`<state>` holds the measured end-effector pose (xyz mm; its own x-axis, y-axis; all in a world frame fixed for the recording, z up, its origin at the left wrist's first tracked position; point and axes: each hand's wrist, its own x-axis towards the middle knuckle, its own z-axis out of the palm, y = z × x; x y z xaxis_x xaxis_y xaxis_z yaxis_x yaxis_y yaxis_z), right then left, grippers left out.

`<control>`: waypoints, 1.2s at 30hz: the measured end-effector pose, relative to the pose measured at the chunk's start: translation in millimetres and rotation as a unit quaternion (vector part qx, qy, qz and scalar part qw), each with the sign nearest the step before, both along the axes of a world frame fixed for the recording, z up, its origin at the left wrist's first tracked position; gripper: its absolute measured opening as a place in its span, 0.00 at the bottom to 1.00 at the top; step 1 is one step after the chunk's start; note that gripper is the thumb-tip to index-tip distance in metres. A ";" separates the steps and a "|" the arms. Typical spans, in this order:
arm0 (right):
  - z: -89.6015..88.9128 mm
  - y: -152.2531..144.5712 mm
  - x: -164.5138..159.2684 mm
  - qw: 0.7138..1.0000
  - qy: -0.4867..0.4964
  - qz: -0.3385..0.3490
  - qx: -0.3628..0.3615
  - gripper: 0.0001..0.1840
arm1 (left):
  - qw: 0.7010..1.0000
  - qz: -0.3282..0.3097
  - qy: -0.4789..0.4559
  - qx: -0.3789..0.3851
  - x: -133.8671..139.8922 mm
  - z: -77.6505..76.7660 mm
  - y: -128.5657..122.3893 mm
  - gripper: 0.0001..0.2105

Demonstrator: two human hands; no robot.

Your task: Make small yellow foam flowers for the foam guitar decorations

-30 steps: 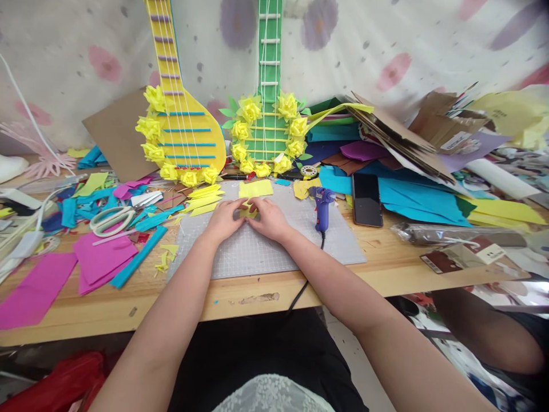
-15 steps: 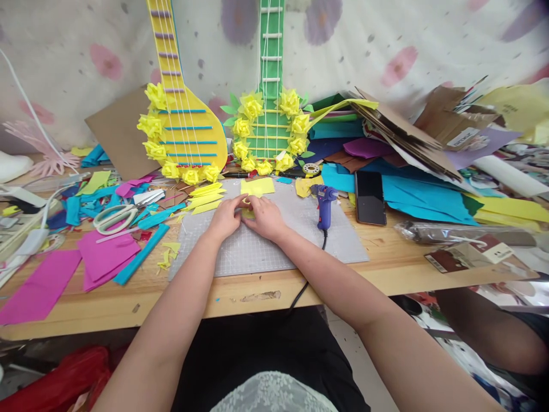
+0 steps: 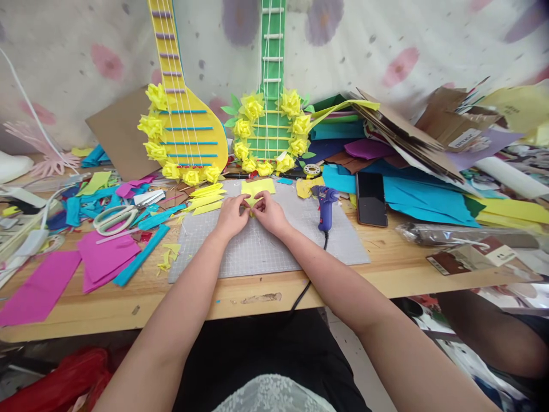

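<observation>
My left hand (image 3: 234, 216) and my right hand (image 3: 270, 214) meet over a grey cutting mat (image 3: 240, 254). Between their fingertips they pinch a small piece of yellow paper (image 3: 253, 214), largely covered by the fingers. Just beyond the hands lies a flat yellow paper rectangle (image 3: 258, 186). Several yellow paper strips (image 3: 206, 197) are stacked to the left of it. A blue glue gun (image 3: 326, 209) stands on the right part of the mat, its black cord running over the table edge.
Behind the mat lean a yellow paper lute (image 3: 195, 131) and a green stringed instrument (image 3: 271, 120), both edged with yellow paper flowers. Scissors (image 3: 115, 219) lie among scraps on the left. A phone (image 3: 371, 198) rests at right near piled cardboard (image 3: 407, 134). Magenta sheets (image 3: 43, 286) cover the left front.
My hands have shifted slightly; the fingers are now raised and pinching the yellow paper, where before they lay lower and flatter over it. The glue gun stays where it was.
</observation>
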<state>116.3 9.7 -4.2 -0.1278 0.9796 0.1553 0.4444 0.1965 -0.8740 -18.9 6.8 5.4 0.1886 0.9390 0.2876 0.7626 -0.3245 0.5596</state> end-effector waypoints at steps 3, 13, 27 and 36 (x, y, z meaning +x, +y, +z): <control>-2.4 3.0 4.9 1.000 0.021 -0.005 0.006 0.16 | 1.000 0.005 0.011 -0.012 2.5 -2.1 2.8 0.16; -7.4 8.9 20.0 0.999 -0.015 0.016 0.040 0.18 | 0.999 0.024 0.046 0.010 7.3 -6.2 5.5 0.12; -6.4 5.7 16.8 0.992 -0.095 0.041 0.079 0.19 | 0.990 0.025 0.129 0.054 13.1 -3.7 2.4 0.03; -7.5 6.8 16.8 0.989 -0.109 0.049 0.091 0.19 | 0.985 0.043 0.158 0.057 15.4 -5.4 1.8 0.05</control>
